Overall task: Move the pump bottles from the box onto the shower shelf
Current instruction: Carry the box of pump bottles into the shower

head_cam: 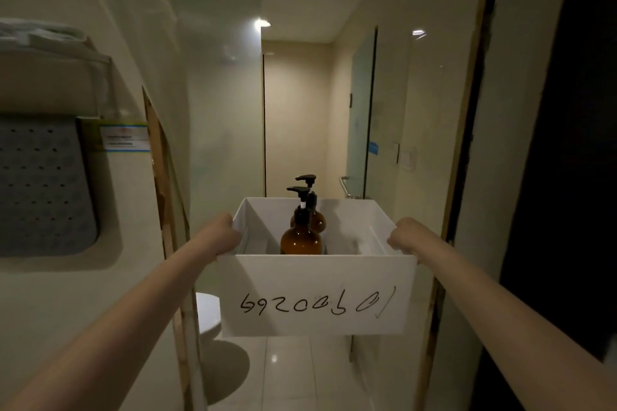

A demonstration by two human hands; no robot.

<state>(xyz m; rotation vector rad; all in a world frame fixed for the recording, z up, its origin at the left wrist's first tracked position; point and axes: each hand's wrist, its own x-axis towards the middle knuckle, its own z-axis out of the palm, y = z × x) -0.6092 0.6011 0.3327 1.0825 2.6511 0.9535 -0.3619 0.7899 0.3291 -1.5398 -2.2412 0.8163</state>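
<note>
Gripping the box (314, 294) sides, left hand (224, 233) and right hand (405, 234), fingers (229, 223) curled, arms outstretched.

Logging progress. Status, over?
Left hand, right hand grip box sides. Front bottle, rear bottle upright inside. Shower shelf not in view.

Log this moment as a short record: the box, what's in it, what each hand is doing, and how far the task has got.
box: white box, carried off the ground, handwriting on its near wall
contents: two amber pump bottles, near bottle and far bottle, both upright
left hand: left hand grips the box's left rim
right hand: right hand grips the right rim
progress: neither bottle taken out yet
</note>
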